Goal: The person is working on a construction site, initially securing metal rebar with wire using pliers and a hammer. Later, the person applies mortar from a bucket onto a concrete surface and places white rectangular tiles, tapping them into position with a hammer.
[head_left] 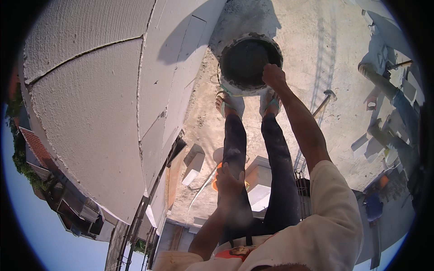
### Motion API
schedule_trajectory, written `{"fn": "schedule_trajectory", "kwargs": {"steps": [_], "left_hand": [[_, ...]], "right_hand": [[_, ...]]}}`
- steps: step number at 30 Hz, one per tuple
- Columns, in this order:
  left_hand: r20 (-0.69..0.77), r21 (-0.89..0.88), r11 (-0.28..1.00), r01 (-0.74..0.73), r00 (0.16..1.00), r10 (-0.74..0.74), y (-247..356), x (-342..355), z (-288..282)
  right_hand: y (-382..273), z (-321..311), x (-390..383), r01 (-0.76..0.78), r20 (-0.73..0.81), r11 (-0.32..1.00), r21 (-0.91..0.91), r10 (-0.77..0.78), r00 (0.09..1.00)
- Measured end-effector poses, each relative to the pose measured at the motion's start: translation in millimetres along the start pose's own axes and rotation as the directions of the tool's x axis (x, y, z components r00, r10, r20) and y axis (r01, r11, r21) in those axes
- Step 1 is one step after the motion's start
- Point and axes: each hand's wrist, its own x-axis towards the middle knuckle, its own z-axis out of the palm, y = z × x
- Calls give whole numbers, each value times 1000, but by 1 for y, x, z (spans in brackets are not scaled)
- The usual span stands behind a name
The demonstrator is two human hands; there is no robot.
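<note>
A round bucket [227,77] with a crusted rim stands on the floor just in front of my feet. Inside it is a dark grey mass [246,61], mostly in shadow. My right hand [273,77] is closed in a fist over the bucket's right edge; whatever it grips is hidden by the fingers. My left hand [229,180] rests on my left leg with its fingers apart, holding nothing.
A pale block wall [99,99] rises on my left. To the right lies a hammer [324,106]. White blocks [194,165] lie behind my legs, with more block pieces [373,144] at far right, where another person's legs [398,104] show.
</note>
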Motion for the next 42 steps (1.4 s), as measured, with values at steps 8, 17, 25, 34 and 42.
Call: {"fn": "schedule_trajectory", "kwargs": {"steps": [8,17,25,34,42], "left_hand": [[-37,-40,999,3,999,-4,0,-7,19],[58,-65,998,25,998,-21,7,-8,-15],[161,-259,951,-171,963,217,-54,-11,-67],[-24,-470,847,-248,963,269,-90,-2,-150],[59,-541,835,-96,987,152,-128,-9,-146]], "right_hand": [[-15,88,55,293,-12,955,-57,-294,956],[67,-11,-67,388,42,870,303,-419,907],[-30,-201,-265,594,-250,590,546,-563,788],[-165,-409,-319,368,-554,617,-696,-787,272],[-188,-525,-218,-31,-576,650,-759,-650,496]]}}
